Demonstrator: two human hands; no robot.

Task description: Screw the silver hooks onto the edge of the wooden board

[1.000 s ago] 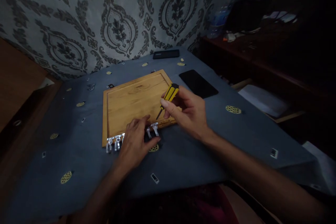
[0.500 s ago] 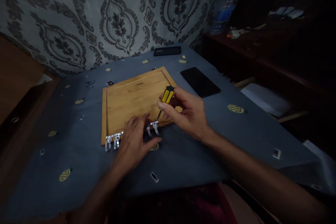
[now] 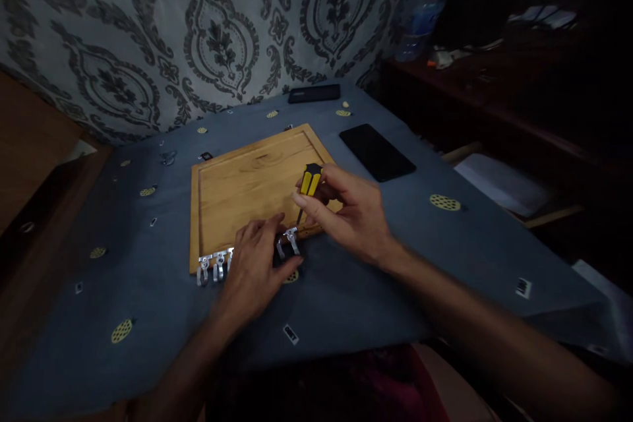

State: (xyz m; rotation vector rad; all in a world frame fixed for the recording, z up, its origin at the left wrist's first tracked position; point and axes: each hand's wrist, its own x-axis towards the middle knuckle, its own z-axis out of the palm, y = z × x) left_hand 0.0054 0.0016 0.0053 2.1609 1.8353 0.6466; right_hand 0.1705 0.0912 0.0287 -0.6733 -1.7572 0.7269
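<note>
Along the near edge of the wooden board [image 3: 247, 181], silver hooks [image 3: 219, 266] hang over the cloth, and the left hand [image 3: 254, 267] lies across that edge among them, fingers loosely spread and bent, though whether they grip a hook cannot be told. Above the board's near right part, the right hand [image 3: 346, 208] pinches a yellow and black screwdriver [image 3: 311, 180] between thumb and fingers, its shaft pointing down to the hook [image 3: 291, 237] just right of the left hand. Right of the board lies a black phone [image 3: 377, 152], and beyond its far edge a dark case [image 3: 314, 93].
</note>
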